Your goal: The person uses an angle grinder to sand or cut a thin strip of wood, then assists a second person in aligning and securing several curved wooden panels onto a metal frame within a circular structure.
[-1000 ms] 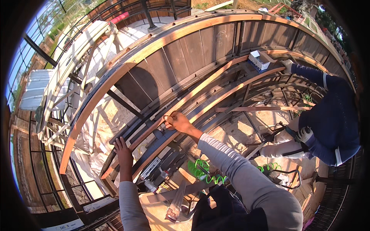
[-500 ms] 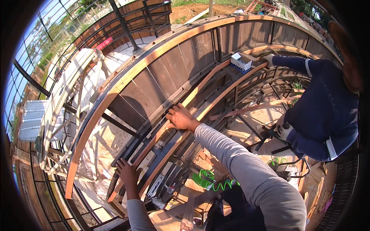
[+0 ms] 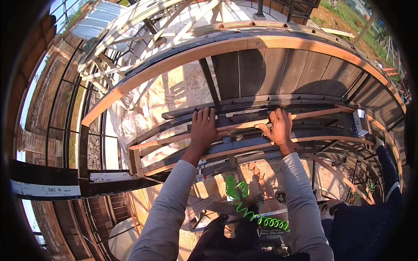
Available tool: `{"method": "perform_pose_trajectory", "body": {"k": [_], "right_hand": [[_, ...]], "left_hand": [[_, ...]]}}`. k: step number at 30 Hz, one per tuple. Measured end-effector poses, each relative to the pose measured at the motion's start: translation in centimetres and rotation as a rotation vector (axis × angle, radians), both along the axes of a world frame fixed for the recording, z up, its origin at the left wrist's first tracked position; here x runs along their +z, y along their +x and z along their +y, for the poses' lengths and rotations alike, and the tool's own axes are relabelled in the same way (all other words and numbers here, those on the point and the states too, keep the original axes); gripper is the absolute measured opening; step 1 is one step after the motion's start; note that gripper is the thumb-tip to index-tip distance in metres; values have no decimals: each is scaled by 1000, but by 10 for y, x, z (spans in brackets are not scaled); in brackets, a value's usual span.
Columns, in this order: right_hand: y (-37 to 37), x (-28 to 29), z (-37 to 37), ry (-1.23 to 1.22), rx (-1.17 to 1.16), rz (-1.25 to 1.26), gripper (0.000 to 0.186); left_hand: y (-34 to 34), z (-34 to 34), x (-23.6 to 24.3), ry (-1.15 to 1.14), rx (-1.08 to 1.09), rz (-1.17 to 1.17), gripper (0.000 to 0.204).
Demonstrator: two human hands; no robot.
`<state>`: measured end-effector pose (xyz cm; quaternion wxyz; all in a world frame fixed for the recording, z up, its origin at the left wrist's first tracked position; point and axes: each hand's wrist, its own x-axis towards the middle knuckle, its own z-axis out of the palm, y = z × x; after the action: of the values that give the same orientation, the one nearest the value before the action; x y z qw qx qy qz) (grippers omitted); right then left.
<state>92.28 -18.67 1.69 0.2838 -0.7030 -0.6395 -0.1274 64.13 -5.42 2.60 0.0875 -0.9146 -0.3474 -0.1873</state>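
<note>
My left hand (image 3: 204,128) grips across the curved dark rail (image 3: 172,122), its fingers bent over the far side and its thumb beside a narrow orange wooden strip (image 3: 161,140). My right hand (image 3: 278,130), farther right, has its fingers curled over that strip, with the thumb stretched along the near side. Both hands are on a curved frame of dark metal and wood layers. A second wooden edge (image 3: 248,152) runs just below them. Beyond stands a larger curved rim with an orange wooden band (image 3: 228,48) and grey boards (image 3: 296,71).
A co-worker in dark blue (image 3: 361,230) is at the right, arm raised to the frame near a small white-and-blue box (image 3: 359,122). A green coiled hose (image 3: 241,204) hangs below my hands. A white lattice frame (image 3: 109,52) and a dark beam (image 3: 65,178) lie at the left.
The view has swung so the frame runs crosswise. My right hand has shifted along the strip, and the co-worker has moved toward the lower right of the picture.
</note>
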Motion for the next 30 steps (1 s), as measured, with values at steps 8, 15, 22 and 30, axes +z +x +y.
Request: {"method": "perform_pose_trajectory", "body": {"k": [8,15,22,30], "right_hand": [[4,-8,12,-1,10,-8,56],[14,-9,13,40,-8,-36,61],[6,-11,16,23,10,-54,53],[-58,7,41,35,370,54,79]], "left_hand": [[-4,7,0,-80,67,-15,107],[-13,3,4,-7,291,-81,132],[-64,32,5,-72,248,59,131],[-68,44,-1,-24,161,-54,123]]}}
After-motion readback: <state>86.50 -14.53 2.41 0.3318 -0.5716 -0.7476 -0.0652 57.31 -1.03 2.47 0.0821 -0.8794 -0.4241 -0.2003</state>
